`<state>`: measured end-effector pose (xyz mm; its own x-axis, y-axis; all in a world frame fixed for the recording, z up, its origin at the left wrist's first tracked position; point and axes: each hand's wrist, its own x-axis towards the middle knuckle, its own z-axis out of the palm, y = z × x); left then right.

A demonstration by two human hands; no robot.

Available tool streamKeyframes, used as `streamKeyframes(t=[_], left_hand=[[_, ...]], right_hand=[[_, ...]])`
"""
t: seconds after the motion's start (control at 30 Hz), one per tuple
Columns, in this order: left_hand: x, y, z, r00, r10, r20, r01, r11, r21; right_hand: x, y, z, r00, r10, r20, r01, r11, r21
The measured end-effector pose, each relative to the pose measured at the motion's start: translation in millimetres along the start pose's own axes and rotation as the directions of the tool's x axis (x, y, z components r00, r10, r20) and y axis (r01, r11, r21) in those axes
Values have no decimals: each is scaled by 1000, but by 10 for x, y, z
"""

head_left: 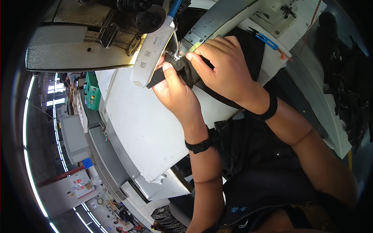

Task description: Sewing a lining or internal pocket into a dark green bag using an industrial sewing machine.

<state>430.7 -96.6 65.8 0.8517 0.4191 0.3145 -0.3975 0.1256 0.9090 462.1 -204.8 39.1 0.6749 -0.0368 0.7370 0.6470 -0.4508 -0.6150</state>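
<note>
A piece of black cloth (185,70) lies under the lit presser foot (178,56) of a sewing machine. My left hand (175,91) pinches the cloth's near edge between thumb and fingers, just left of the foot. On the other side, my right hand (225,68) grips the cloth with thumb and bent fingers close to the foot. Its fingertips are partly hidden behind the hand. More of the black cloth runs down past my right wrist toward my lap. The machine's white arm cover (149,58) hangs over my left fingertips and hides some of them.
Blue-handled thread snips (266,40) lie on the right with orange thread by them. A white worktable (143,128) spreads to the left, with a green box (91,91) beyond it. Dark garments (349,101) are heaped at far right. A grey machine body (77,46) stands upper left.
</note>
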Motion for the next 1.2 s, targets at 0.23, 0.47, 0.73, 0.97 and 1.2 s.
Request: streamKeyframes(t=[0.23, 0.47, 0.73, 0.97, 1.2], left_hand=[[24, -64, 14, 995, -53, -83, 60, 994, 88], [53, 289, -117, 995, -102, -6, 87, 818, 568], [45, 437, -26, 974, -212, -81, 207, 681, 702], [113, 299, -39, 933, -293, -208, 359, 803, 475], [199, 291, -24, 964, -220, -149, 266, 808, 525]], right_hand=[[-26, 30, 19, 997, 7, -78, -9, 1000, -16], [12, 81, -13, 998, -18, -56, 18, 1000, 9], [15, 68, -66, 1000, 13, 0, -13, 1000, 0], [28, 112, -20, 998, -31, -50, 31, 999, 6], [92, 89, -21, 999, -21, -44, 21, 1000, -6]])
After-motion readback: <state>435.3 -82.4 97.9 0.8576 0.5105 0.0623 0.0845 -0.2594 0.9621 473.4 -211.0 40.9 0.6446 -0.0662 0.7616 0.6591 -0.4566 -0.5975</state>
